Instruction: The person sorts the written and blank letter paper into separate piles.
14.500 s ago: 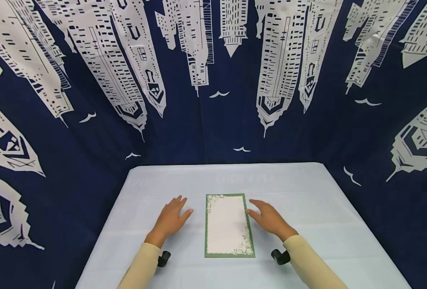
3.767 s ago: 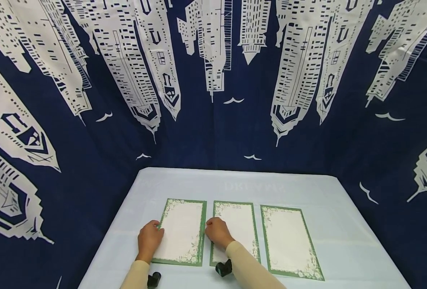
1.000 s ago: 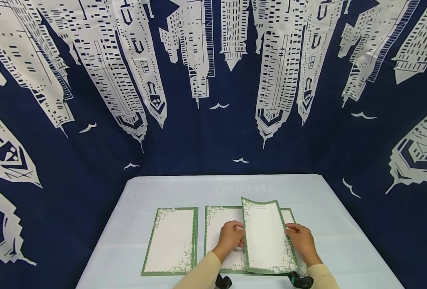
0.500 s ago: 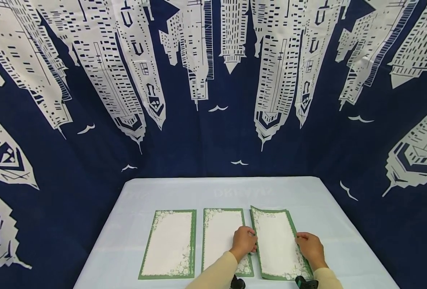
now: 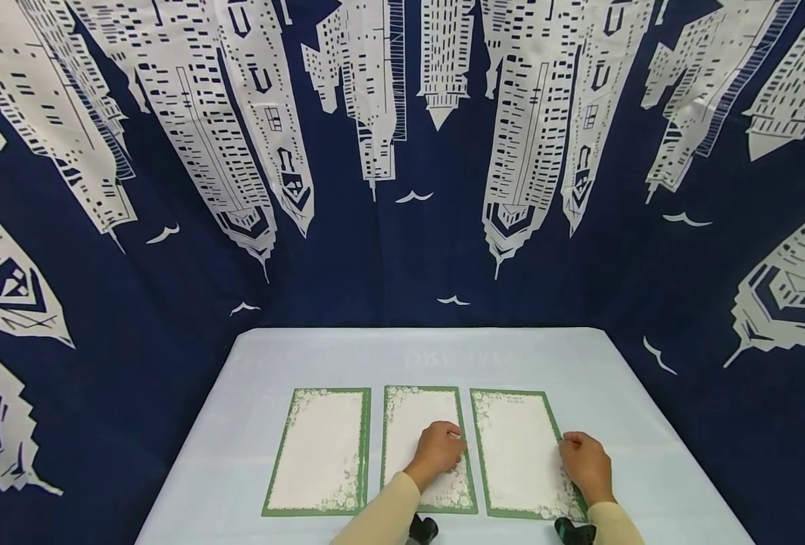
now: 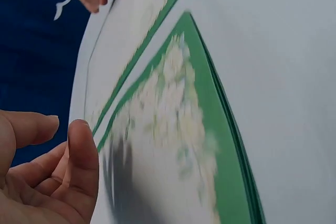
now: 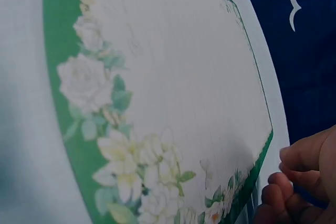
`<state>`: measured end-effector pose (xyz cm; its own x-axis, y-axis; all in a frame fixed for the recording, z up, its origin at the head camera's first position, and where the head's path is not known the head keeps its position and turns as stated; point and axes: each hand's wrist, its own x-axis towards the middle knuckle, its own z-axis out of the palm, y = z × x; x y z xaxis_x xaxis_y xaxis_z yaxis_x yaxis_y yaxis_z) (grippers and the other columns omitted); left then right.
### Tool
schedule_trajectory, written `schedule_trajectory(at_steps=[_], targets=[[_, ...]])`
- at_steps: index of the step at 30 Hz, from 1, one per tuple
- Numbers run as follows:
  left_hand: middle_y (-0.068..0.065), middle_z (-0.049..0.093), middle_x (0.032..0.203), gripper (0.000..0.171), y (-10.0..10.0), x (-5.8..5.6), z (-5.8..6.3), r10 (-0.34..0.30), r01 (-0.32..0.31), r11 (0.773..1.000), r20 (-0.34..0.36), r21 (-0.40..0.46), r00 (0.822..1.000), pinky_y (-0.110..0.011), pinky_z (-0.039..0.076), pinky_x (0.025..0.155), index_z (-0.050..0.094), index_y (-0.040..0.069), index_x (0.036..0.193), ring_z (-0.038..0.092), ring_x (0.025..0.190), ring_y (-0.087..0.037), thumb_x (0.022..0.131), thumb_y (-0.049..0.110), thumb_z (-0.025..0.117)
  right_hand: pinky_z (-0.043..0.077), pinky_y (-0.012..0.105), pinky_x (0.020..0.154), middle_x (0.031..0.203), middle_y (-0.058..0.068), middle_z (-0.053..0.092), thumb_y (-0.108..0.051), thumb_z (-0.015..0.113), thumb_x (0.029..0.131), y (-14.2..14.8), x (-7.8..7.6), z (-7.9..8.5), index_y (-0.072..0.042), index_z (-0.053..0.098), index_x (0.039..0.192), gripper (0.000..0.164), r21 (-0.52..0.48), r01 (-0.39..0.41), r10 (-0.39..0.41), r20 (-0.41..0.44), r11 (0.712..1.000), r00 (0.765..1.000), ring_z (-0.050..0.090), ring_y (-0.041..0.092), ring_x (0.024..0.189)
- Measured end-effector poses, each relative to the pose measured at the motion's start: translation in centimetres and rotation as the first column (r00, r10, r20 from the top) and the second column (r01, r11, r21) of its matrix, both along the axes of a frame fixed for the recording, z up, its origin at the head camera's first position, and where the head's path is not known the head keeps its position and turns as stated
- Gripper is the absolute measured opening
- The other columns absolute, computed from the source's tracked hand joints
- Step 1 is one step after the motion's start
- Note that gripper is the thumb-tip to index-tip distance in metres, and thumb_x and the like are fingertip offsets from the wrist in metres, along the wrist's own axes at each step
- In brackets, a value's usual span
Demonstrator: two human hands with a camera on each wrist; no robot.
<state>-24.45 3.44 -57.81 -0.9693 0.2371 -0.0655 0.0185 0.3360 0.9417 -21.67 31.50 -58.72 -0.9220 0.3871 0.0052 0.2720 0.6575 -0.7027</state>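
Note:
Three white sheets of paper with green, flower-printed borders lie in a row: a left sheet [image 5: 320, 454], a middle sheet [image 5: 409, 431] and a right sheet [image 5: 518, 454]. Layered edges at the middle sheet [image 6: 220, 124] show in the left wrist view, so more than one sheet lies there. My left hand [image 5: 438, 446] hovers over the middle sheet's right side, thumb and fingers apart, nothing between them. At the right edge of the right sheet [image 7: 178, 61] is my right hand [image 5: 588, 463], its fingers loosely bent beside the border and gripping nothing visible.
A white cloth covers the table [image 5: 320, 356]. Behind and around it hangs a dark blue curtain [image 5: 375, 295] with white building prints. A black wrist camera [image 5: 422, 527] sits under the left wrist, another black wrist camera [image 5: 572, 532] under the right.
The sheet both hands held over the right-hand place has come down flat there. My left hand has let go and moved left; my right hand stays by its right edge, fingers loosened.

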Motion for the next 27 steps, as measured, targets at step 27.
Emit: schedule_trajectory(at_steps=[27], targets=[[-0.025,0.068,0.112,0.043,-13.4,-0.5,0.2,0.195,-0.193,0.979,0.016,-0.072,0.981,-0.039,0.058,0.070,0.059,-0.013,0.130,0.070,0.084,-0.027,0.101,0.019,0.062,0.055,0.037,0.065,0.092,0.009,0.071,-0.009,0.067,0.093,-14.8,-1.8,0.7,0.008,0.069,0.111,0.024,-0.047,-0.331,0.330,-0.036,0.942,0.943,0.066,0.020,0.079]])
